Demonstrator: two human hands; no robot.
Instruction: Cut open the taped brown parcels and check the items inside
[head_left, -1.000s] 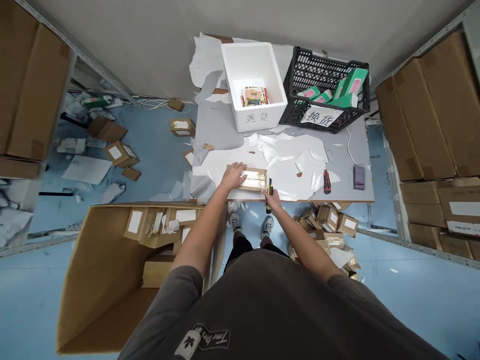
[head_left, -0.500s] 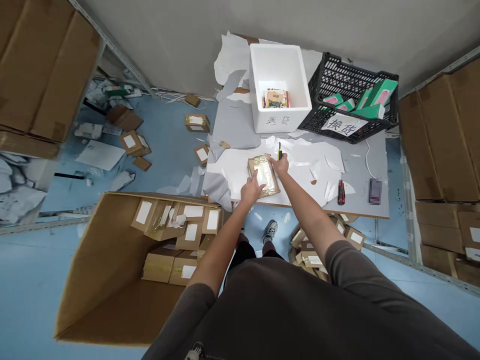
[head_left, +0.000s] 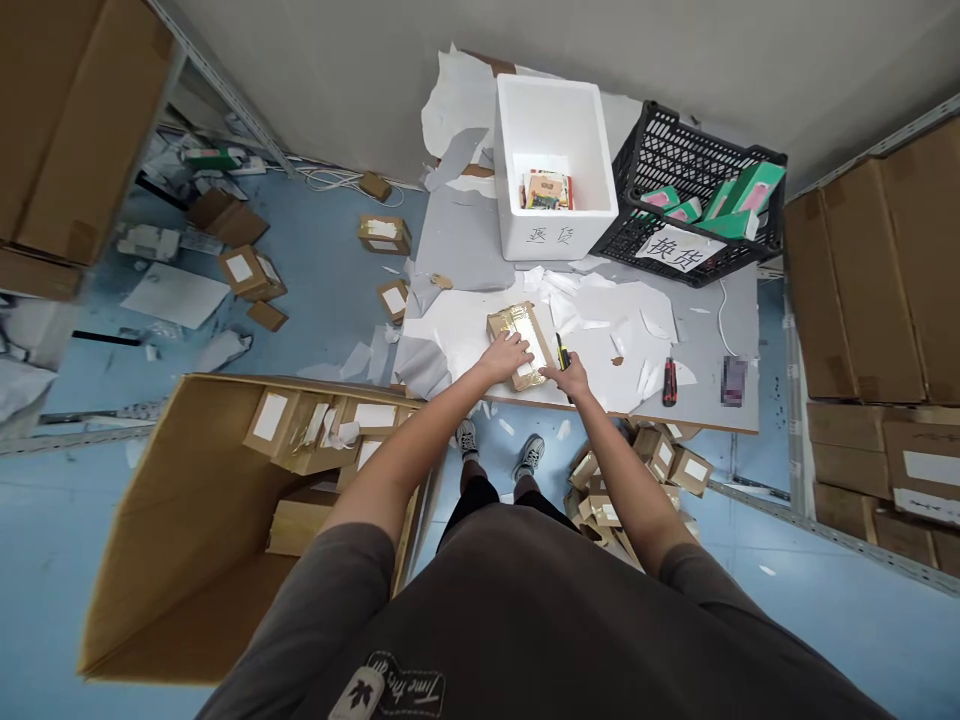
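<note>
A small brown cardboard box [head_left: 538,318] with shiny clear tape and a white label lies on the paper-covered table near its front edge. My left hand [head_left: 505,357] rests over the box's left part, fingers spread on the top; its thumb is hard to make out. In my right hand [head_left: 568,378] is a yellow and black utility knife [head_left: 563,352], pointing away from me. That hand is at the box's near right corner, its fingertips touching or very close to it. Torn white paper [head_left: 566,300] lies just beyond.
Behind the box stand a white foam box [head_left: 559,240] and a black crate [head_left: 637,170] with green boxes. A red and black cutter [head_left: 670,382] lies to the right on the table [head_left: 701,400]. At left is a large open carton [head_left: 142,520] with small boxes; more boxes [head_left: 664,455] are under the table.
My left hand has slid further over the top of the box. My right hand has moved from its far right side to its near right corner, with the knife. The box has turned slightly.
</note>
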